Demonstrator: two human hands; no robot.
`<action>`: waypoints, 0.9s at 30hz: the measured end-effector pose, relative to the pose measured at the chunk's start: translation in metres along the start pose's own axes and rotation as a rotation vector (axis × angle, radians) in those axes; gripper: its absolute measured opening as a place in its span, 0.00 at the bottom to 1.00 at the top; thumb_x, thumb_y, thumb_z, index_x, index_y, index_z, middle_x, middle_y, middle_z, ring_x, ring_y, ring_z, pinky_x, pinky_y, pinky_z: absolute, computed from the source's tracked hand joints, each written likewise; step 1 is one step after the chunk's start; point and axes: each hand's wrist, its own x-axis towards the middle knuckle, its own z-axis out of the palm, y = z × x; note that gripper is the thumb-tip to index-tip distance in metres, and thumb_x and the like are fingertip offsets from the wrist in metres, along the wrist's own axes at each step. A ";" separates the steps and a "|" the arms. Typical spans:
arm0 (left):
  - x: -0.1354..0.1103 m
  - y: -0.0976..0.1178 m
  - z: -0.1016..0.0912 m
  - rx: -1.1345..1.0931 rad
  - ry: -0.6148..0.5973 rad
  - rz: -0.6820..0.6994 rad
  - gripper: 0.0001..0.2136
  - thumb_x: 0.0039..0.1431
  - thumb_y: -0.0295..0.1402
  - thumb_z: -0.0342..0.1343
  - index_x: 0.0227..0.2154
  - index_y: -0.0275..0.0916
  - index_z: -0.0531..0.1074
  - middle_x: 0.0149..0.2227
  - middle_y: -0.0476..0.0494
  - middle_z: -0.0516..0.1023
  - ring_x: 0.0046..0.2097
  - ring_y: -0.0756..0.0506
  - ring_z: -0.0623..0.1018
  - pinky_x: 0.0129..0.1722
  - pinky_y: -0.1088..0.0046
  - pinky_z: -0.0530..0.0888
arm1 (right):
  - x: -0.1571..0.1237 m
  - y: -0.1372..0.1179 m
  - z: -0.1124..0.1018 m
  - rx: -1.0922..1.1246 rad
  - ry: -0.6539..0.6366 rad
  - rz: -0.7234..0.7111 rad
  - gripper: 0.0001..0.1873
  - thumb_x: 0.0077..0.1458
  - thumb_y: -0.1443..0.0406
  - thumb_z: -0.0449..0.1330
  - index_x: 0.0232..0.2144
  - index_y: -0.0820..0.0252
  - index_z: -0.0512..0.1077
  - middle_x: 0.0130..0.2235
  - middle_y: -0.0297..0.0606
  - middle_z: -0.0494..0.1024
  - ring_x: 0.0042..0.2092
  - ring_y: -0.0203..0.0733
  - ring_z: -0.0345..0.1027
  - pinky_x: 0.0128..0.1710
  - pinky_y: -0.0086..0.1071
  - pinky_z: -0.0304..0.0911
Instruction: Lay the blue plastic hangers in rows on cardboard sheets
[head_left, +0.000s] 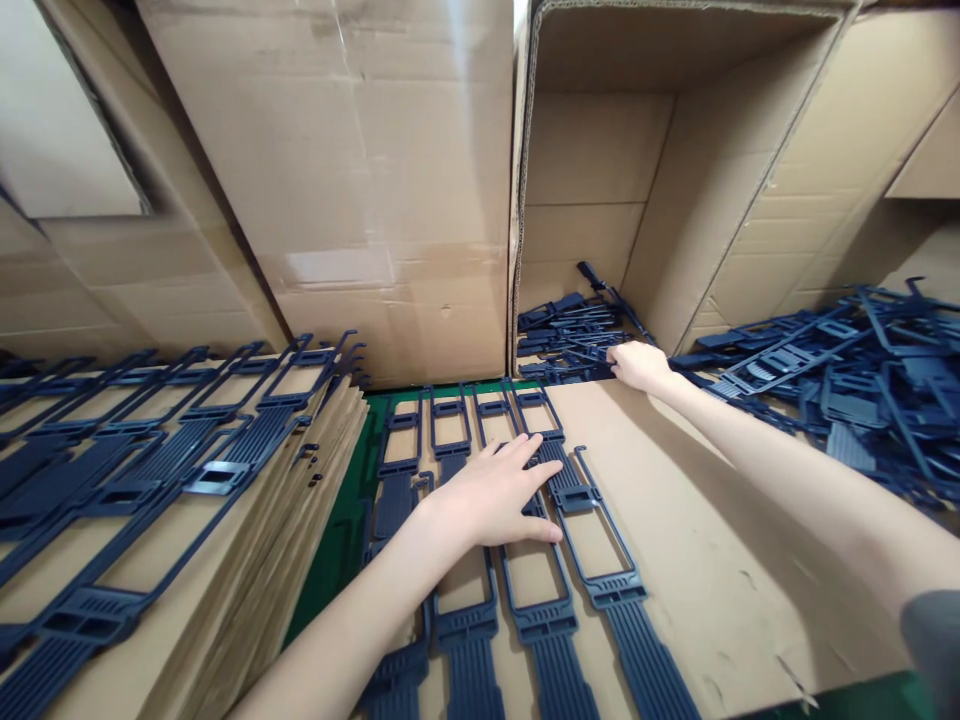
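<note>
My left hand (504,492) lies with spread fingers over a row of dark blue plastic frame parts (536,575), each with a long ribbed strip and an open rectangular window. These sit side by side on a cardboard sheet (720,560). At the mouth of an open cardboard box (712,170), my right hand (639,366) is closed on a dark blue plastic part in the loose pile (566,325). The fingers hide most of what they grip. The rightmost laid-out part (619,580) is just right of my left hand.
On the left stands a stack of cardboard sheets (300,520) with more parts (217,475) in rows on top. A tangled heap of parts (847,375) lies at the right. A closed cardboard carton (375,180) stands behind. Green surface (341,530) shows between the stacks.
</note>
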 end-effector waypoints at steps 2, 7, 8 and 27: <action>0.000 0.000 0.001 -0.006 0.003 -0.002 0.37 0.55 0.54 0.55 0.63 0.41 0.55 0.67 0.32 0.42 0.68 0.35 0.45 0.63 0.51 0.50 | -0.001 0.000 -0.007 0.012 0.067 0.002 0.13 0.56 0.68 0.54 0.41 0.61 0.75 0.44 0.49 0.77 0.45 0.50 0.71 0.39 0.35 0.64; 0.001 -0.001 0.002 -0.024 0.014 0.009 0.37 0.55 0.53 0.55 0.63 0.40 0.56 0.67 0.32 0.43 0.67 0.34 0.45 0.63 0.50 0.51 | -0.011 0.005 -0.040 0.096 0.333 0.033 0.18 0.61 0.64 0.47 0.47 0.59 0.71 0.47 0.46 0.75 0.46 0.51 0.70 0.41 0.38 0.64; 0.001 -0.001 0.002 -0.024 0.011 0.007 0.37 0.55 0.53 0.55 0.63 0.40 0.56 0.67 0.31 0.43 0.68 0.33 0.45 0.63 0.50 0.51 | -0.017 0.006 -0.047 0.166 0.413 0.017 0.17 0.60 0.64 0.48 0.46 0.59 0.72 0.45 0.45 0.76 0.45 0.50 0.70 0.41 0.38 0.64; 0.001 -0.001 0.001 0.016 0.024 0.023 0.36 0.55 0.53 0.55 0.63 0.41 0.57 0.67 0.34 0.45 0.67 0.34 0.46 0.63 0.53 0.51 | -0.127 -0.020 -0.010 0.894 0.056 -0.009 0.23 0.55 0.50 0.53 0.39 0.63 0.75 0.23 0.37 0.75 0.20 0.39 0.65 0.19 0.31 0.60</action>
